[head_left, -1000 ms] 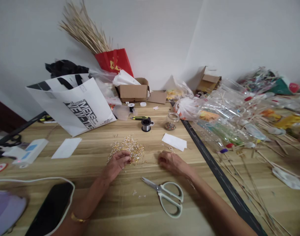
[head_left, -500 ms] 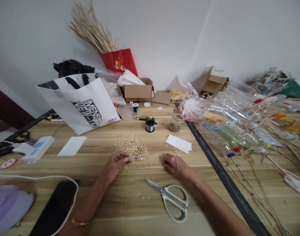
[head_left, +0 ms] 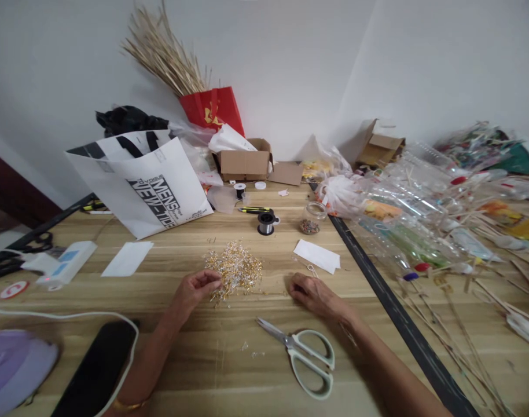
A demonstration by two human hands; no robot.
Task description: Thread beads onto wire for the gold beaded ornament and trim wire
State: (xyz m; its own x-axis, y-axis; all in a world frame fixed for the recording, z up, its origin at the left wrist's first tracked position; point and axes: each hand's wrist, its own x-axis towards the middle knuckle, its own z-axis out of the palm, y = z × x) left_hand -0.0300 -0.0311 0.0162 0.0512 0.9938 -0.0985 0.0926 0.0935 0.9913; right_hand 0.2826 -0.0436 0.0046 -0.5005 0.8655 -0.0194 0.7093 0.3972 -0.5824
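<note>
A loose heap of small gold and silver beads (head_left: 238, 266) lies in the middle of the wooden table. At its left edge is my left hand (head_left: 195, 292), thumb and fingertips pinched together; whatever they hold is too small to make out. My right hand (head_left: 310, 294) rests on the table to the right of the heap, fingers curled closed. A thin beaded wire (head_left: 271, 293) runs from its fingertips toward the heap. Scissors (head_left: 296, 350) with pale handles lie in front of the hands, blades slightly apart. A few clear beads (head_left: 258, 354) are beside them.
Behind the heap stand a wire spool (head_left: 265, 223) and a glass jar (head_left: 311, 219) of beads. White paper (head_left: 317, 255) lies near my right hand. A phone (head_left: 95, 370) and white cable are at left. Plastic bottles (head_left: 388, 243) and sticks crowd the right side.
My left hand has drawn slightly left, from over the bead heap to its edge, still pinched. My right hand has hardly moved, and the beaded wire beside it shows more clearly.
</note>
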